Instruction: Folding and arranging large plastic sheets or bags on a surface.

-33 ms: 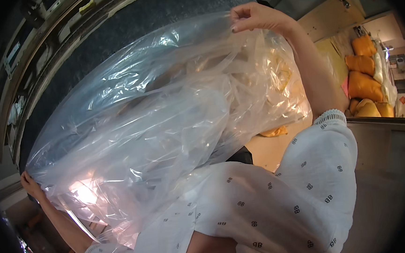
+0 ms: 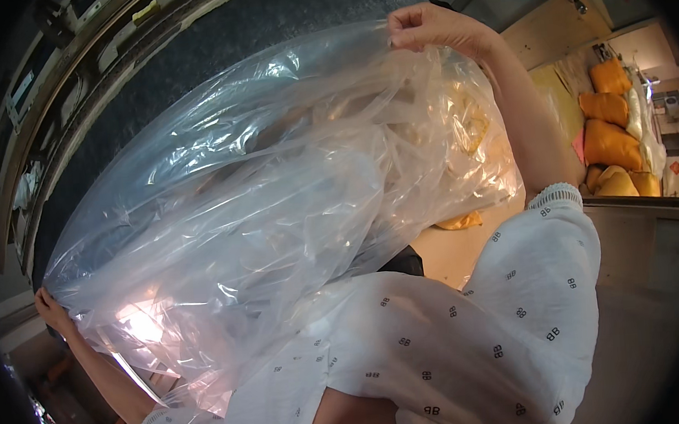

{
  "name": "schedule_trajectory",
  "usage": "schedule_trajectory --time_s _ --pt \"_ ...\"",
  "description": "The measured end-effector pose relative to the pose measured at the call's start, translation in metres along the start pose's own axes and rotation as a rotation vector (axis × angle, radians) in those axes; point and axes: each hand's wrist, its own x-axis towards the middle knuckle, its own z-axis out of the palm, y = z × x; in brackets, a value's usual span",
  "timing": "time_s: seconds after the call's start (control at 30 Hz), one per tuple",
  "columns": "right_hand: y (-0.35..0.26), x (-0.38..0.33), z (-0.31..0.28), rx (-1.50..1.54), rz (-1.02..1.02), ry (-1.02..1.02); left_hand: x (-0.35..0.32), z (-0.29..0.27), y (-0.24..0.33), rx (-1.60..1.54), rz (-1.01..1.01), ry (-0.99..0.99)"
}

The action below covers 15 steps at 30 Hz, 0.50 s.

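A large sheet of clear plastic film, possibly a big bag, stretches between my two hands and hangs in shiny folds in front of my body. At the far left, my left hand is closed on one corner of it. Up at the top, right of the middle, my right hand pinches the film's upper edge between thumb and fingers. Between the hands that edge runs taut in a long curve. Beneath the film's lower part, things show only dimly through it.
Behind the film lies a dark grey surface, bordered by a rail-like frame at the left. Orange stuffed sacks are piled at the right. A pale board and a yellow item lie below the film's right end.
My right hand has shifted very slightly right, and its thumb has drawn in closer to the fingers. My left hand stays where it was.
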Motion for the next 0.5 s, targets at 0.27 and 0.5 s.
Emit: schedule_trajectory --time_s 0.27,0.5 --pt "0.037 0.032 0.037 0.238 -0.215 0.4 -0.003 -0.006 0.015 -0.114 -0.048 0.067" --pt "0.023 0.031 0.055 -0.081 -0.204 0.748 -0.01 -0.086 0.008 -0.196 -0.102 0.222"
